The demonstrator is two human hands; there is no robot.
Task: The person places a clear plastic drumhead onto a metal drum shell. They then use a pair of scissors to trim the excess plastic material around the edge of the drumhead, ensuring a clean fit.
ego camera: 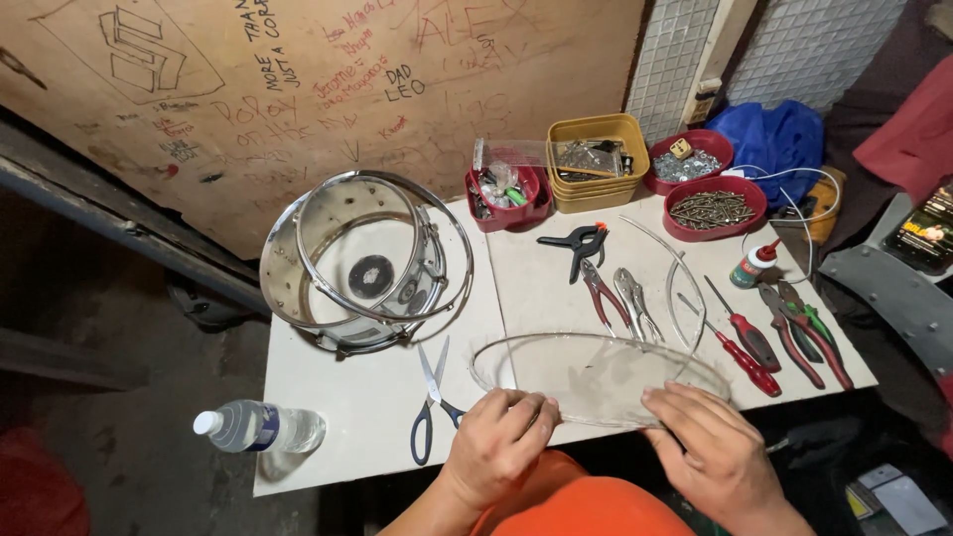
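Note:
A round clear plastic film with a thin hoop rim [596, 372] lies flat at the table's near edge. My left hand [499, 440] grips its near left rim, fingers curled over it. My right hand [707, 442] rests on its near right rim, fingers spread on the film. A chrome drum shell [362, 260] with metal hoops around it stands at the left of the white table [367, 407]. Blue-handled scissors [430, 402] lie just left of my left hand.
A water bottle [260, 427] lies at the near left corner. Pliers [623, 296], a black clamp [581, 243], red screwdrivers [740, 337], more pliers [804, 333] and a glue bottle [752, 264] lie at the right. Red and yellow bins [596, 161] of screws and hardware line the back.

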